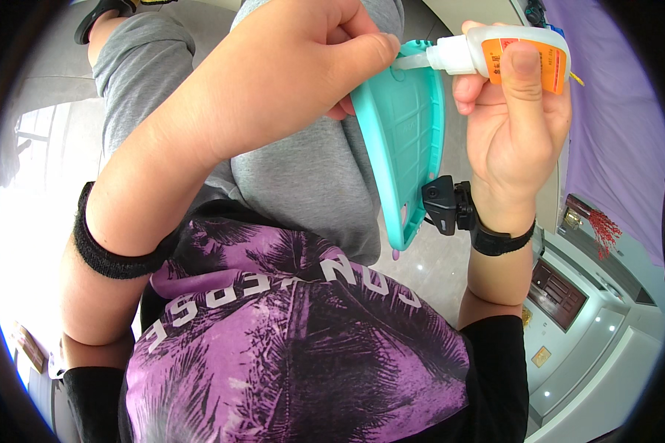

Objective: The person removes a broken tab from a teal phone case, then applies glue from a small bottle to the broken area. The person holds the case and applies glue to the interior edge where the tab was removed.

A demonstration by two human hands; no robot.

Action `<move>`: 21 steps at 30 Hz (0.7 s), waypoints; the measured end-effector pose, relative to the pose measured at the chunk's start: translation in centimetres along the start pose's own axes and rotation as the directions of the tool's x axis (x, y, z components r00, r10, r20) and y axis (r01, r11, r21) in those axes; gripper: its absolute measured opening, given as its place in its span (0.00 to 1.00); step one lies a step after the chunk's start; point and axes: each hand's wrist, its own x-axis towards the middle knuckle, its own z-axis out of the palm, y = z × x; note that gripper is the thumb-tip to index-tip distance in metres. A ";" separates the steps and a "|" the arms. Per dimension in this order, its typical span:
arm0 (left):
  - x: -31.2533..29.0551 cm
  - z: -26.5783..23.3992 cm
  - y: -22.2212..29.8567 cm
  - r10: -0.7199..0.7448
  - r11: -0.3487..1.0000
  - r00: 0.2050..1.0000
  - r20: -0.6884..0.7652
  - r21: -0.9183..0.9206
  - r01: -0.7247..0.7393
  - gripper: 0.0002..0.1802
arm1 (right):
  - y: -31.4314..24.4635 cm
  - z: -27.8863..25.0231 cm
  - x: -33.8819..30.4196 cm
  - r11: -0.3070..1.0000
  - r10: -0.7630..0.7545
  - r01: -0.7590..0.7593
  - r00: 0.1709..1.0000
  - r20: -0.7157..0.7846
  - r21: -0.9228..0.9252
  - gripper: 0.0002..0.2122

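Note:
My left hand [332,55] is closed, its thumb and fingers pinching the far end of a turquoise plastic shell [406,133]. The shell is shallow and long, with a raised rim and a grid of ribs inside, and is tilted on its edge above my lap. In my right hand [513,125] is a white glue bottle [528,55] with an orange label, lying sideways, thumb on its side. Its clear nozzle points left to the shell's far end, close to my left thumb. Whether glue is coming out cannot be made out.
A small black camera [441,205] on a strap sits at my right wrist, close to the shell's rim. My legs in grey trousers [303,192] are below the shell. Purple cloth [621,111] covers a surface to the right, and a red tassel [604,232] hangs near it.

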 end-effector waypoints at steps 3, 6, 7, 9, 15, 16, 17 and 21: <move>0.0 0.0 0.0 -0.003 1.000 1.000 0.003 0.013 0.002 0.11 | -0.1 -0.1 0.0 1.000 0.010 -0.010 1.000 0.007 -0.003 0.16; 0.0 -0.1 0.0 -0.001 1.000 1.000 0.008 0.006 0.001 0.11 | -0.1 0.0 0.0 1.000 0.017 -0.017 1.000 0.005 0.004 0.16; 0.1 -0.1 -0.1 0.003 1.000 1.000 0.010 0.006 -0.004 0.11 | -0.2 0.0 0.0 1.000 0.018 -0.018 1.000 0.005 0.005 0.16; 0.1 -0.1 -0.1 0.013 1.000 1.000 0.015 0.007 -0.013 0.11 | -0.2 0.1 -0.1 1.000 0.018 -0.018 1.000 -0.006 0.012 0.16; 0.0 -0.1 -0.1 0.017 0.999 1.000 0.011 0.037 -0.017 0.11 | -0.2 0.1 0.0 1.000 0.012 -0.012 1.000 0.001 0.025 0.15; 0.0 -0.1 0.0 0.016 0.999 1.000 0.009 0.038 -0.017 0.12 | -0.2 0.0 0.0 1.000 0.011 -0.011 1.000 0.009 0.028 0.15; 0.0 -0.1 0.0 0.016 0.999 1.000 0.006 0.038 -0.016 0.12 | -0.2 0.0 0.1 0.999 0.009 -0.010 1.000 0.016 0.032 0.15; 0.0 -0.1 -0.1 0.016 0.999 1.000 0.005 0.049 -0.016 0.12 | -0.1 -0.2 0.3 0.999 -0.010 0.008 0.999 0.043 0.040 0.15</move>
